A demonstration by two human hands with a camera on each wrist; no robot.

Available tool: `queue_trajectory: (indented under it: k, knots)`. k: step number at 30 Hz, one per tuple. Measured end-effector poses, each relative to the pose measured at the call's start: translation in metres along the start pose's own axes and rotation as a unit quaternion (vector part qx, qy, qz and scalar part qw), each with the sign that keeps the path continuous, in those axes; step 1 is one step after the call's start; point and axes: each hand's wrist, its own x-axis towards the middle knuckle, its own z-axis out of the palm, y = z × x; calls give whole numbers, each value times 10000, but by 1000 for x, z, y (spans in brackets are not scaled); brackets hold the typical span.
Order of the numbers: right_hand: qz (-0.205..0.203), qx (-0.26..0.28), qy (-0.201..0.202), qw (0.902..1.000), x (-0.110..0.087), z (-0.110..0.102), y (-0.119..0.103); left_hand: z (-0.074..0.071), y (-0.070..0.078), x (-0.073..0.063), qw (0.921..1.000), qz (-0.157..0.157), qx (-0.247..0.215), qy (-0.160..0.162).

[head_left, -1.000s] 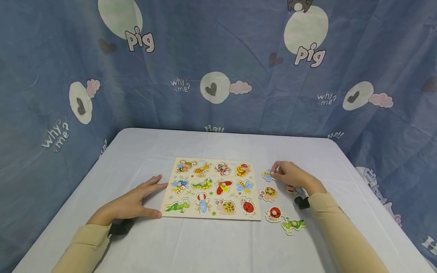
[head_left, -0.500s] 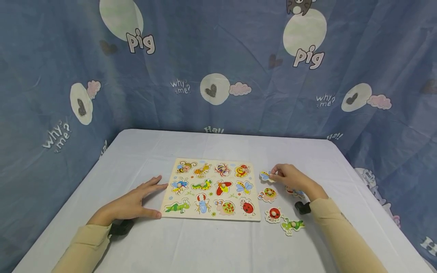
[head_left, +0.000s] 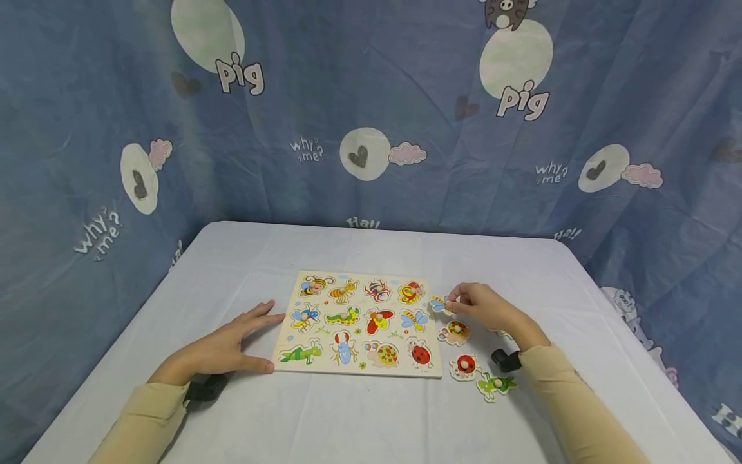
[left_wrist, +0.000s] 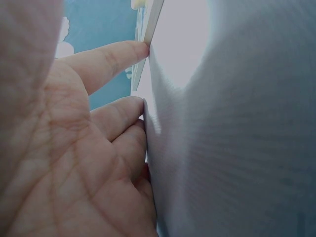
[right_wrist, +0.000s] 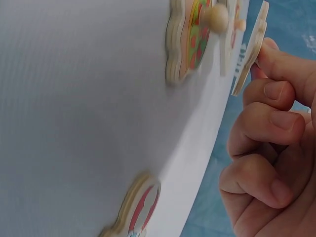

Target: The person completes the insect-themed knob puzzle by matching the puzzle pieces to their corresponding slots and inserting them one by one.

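Observation:
My right hand (head_left: 487, 308) pinches a blue-winged, yellow-striped insect puzzle piece (head_left: 438, 304) by its upper side. The piece is raised off the table, close to the right edge of the wooden insect puzzle board (head_left: 433, 332); the right wrist view shows the held piece (right_wrist: 253, 52) edge-on, other fingers curled below. At the board's left side lies my left hand (head_left: 223, 345), its fingers spread and fairly straight; one fingertip (left_wrist: 140, 50) touches the board's edge in the left wrist view. A printed picture of a blue-winged insect (head_left: 414, 319) shows on the board without a knob.
Right of the board lie a snail piece (head_left: 456, 332), a ladybug piece (head_left: 466, 366) and a grasshopper piece (head_left: 497, 385). Another piece (right_wrist: 143, 210) is mostly hidden under the right forearm in the head view. A patterned blue curtain (head_left: 371, 206) hangs behind the white table (head_left: 359, 419).
My right hand has carried the blue-winged piece leftward, from beyond the snail piece to the board's right edge. The left hand and the board stay in place.

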Motion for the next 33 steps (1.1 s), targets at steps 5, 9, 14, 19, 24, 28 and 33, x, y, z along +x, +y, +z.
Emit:
queue_trajectory:
  k: [5, 9, 14, 19, 24, 28, 33]
  knots:
    - [-218, -56, -24, 9997, 2, 4, -4, 0, 0, 0, 10000, -4, 12, -2]
    - [-358, -78, -80, 9993, 4, 8, -10, -1, 1, 0, 10000, 12, 3, -12]
    - [-475, -149, -181, 9986, 6, 15, -17, 0, 1, 0, 10000, -23, 3, -55]
    - [-490, -65, -368, 9981, 7, 21, -24, 0, 0, 0, 10000, -33, 28, -60]
    - [-407, 123, -583, 9974, 8, 25, -30, 0, 0, 0, 10000, -12, 55, -21]
    - [-425, 183, -675, 9966, 9, 28, -34, -1, 1, -1, 10000, 28, 54, 10]
    - [-331, 340, -843, 9953, 8, 30, -37, -1, 2, -1, 10000, 28, 27, 1]
